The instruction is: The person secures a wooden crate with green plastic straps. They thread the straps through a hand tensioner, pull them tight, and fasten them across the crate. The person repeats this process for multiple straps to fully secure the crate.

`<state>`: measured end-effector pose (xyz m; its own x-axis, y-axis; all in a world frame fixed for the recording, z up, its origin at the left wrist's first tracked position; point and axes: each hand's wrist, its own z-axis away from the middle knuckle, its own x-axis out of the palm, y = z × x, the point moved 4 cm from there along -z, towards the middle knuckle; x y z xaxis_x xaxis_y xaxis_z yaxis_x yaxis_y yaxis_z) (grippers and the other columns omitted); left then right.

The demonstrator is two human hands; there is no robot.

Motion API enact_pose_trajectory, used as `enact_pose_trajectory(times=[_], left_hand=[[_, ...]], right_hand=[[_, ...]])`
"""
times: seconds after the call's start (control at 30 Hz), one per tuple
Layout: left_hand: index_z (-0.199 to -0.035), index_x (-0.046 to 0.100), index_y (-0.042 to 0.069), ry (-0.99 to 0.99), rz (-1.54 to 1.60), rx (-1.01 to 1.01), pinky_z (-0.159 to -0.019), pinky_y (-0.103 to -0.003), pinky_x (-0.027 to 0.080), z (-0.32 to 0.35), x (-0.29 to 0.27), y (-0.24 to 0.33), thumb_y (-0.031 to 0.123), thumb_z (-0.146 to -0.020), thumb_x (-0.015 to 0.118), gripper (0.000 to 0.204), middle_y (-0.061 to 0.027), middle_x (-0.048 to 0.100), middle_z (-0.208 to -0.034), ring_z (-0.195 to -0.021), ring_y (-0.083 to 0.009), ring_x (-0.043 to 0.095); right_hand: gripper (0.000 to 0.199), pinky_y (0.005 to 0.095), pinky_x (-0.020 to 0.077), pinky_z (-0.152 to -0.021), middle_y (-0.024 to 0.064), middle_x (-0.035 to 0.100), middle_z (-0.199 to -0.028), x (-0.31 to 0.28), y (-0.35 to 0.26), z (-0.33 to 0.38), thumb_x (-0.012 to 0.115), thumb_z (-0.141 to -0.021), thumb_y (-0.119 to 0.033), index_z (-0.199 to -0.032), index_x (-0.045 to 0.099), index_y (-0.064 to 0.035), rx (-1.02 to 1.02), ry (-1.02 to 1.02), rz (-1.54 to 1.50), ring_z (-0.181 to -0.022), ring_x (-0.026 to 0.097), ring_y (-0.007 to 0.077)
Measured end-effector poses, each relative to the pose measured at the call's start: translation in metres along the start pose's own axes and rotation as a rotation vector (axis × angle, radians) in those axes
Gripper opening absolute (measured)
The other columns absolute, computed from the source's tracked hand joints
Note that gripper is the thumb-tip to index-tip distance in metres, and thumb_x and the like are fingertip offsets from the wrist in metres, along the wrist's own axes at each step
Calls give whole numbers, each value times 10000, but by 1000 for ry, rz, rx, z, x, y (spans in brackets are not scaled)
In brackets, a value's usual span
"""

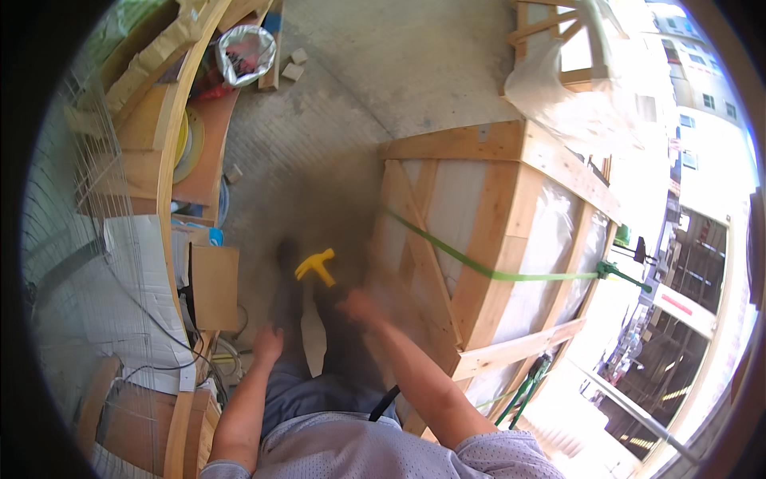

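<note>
A claw hammer point(316, 263) with a yellow head points away from me over the floor, in front of my legs. Its dark lower handle runs back into my right hand point(361, 308), which is closed around it. The grip itself blends into my dark trousers. My left hand point(270, 342) hangs low beside my left leg, nearest to a brown cardboard piece point(215, 287) at the shelf side. Its fingers point down and are mostly hidden, and I can make out nothing in it.
Close on the right stands a large wooden crate point(487, 247) wrapped in plastic, with a green strap point(511, 276) across it. Wooden shelving point(166, 160) lines the left. A lined bin point(246, 56) and small wood blocks point(293, 72) sit farther ahead on the concrete floor point(359, 56).
</note>
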<state>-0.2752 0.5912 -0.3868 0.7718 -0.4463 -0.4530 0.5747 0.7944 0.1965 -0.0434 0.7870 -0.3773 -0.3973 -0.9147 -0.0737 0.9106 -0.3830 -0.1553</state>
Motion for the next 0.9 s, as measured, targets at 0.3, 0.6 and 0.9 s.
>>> enact_pose_trajectory(times=[0.3,0.6,0.9], left_hand=[[-1133,593,-11,-45,-128,192,-911,-497,453,-16,-85,-18,337,-930,492,415,-284,613,-1107,-1048,-441,584],[-1002,678,-6,-32,-164,408,-808,-462,484,-34,-109,30,332,-911,529,380,-231,666,-926,-910,-394,641],[-1018,667,-10,-41,-211,470,-908,-458,467,6,-103,112,365,-898,504,426,-259,643,-1063,-1034,-414,607]], right_hand=[[557,444,512,-802,255,663,-987,-1,4,220,669,-848,-349,-1260,545,6,-238,348,35,-935,641,398],[634,360,509,-639,145,659,-863,20,67,388,677,-858,-339,-1372,474,-30,-262,552,-700,-667,639,214],[321,271,403,-479,9,477,-711,46,111,371,580,-940,-362,-1064,518,-72,-627,148,-1904,-539,459,108]])
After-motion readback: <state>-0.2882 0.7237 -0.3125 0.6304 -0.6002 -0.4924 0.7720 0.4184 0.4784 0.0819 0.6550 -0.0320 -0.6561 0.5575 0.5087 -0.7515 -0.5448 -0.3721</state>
